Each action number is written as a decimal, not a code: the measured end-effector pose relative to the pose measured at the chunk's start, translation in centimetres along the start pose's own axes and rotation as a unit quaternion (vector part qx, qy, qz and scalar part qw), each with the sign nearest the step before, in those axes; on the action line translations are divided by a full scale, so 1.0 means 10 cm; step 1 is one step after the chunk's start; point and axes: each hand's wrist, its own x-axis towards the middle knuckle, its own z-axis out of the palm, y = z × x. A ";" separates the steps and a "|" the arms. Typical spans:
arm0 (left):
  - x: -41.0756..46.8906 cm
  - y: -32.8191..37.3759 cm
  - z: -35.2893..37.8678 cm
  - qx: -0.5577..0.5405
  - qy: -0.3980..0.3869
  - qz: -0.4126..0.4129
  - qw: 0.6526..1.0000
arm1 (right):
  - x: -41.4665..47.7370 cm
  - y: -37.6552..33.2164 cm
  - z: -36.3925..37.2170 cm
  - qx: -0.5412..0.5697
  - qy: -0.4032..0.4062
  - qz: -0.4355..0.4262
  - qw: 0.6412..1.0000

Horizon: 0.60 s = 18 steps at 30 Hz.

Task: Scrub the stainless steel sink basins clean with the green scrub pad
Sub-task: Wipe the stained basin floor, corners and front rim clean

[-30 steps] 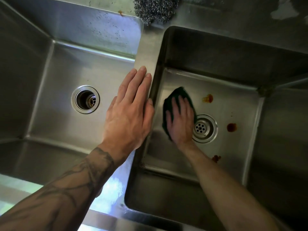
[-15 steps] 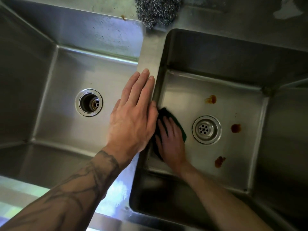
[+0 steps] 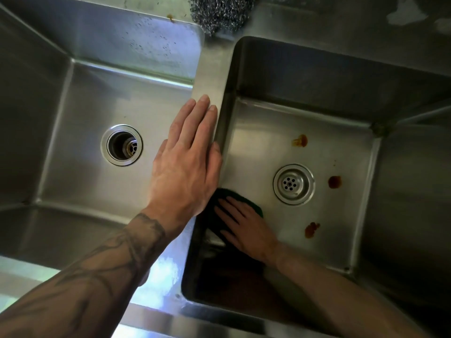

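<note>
Toward the near-left corner of the right stainless steel sink basin (image 3: 268, 132), the dark green scrub pad (image 3: 253, 205) is pressed flat beneath the straight fingers (image 3: 228, 209) of the right hand (image 3: 246, 228), the left hand (image 3: 188, 162) is laid open on the steel divider (image 3: 212, 76), and three brown stains (image 3: 334, 182) are judged not yet scrubbed.

Pad (image 3: 252, 204): only its far edge shows, the rest lying under the right hand (image 3: 246, 230) and behind the left hand (image 3: 188, 164). Steel wool (image 3: 219, 13): cut off by the top edge. Right basin (image 3: 341, 215): near wall lost in shadow, right side cut off. Left basin (image 3: 80, 179): left side cut off.
</note>
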 end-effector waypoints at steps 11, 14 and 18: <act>0.00 -0.01 -0.01 0.005 0.001 -0.001 1.000 | 0.10 0.37 -0.24 0.001 0.059 0.233 0.971; 0.00 -0.02 -0.01 0.004 -0.002 -0.002 1.000 | -0.33 0.22 -0.15 0.000 -0.011 0.128 0.992; 0.00 0.00 -0.01 0.004 -0.004 -0.005 1.000 | 0.17 0.13 -0.15 0.020 0.056 0.258 0.964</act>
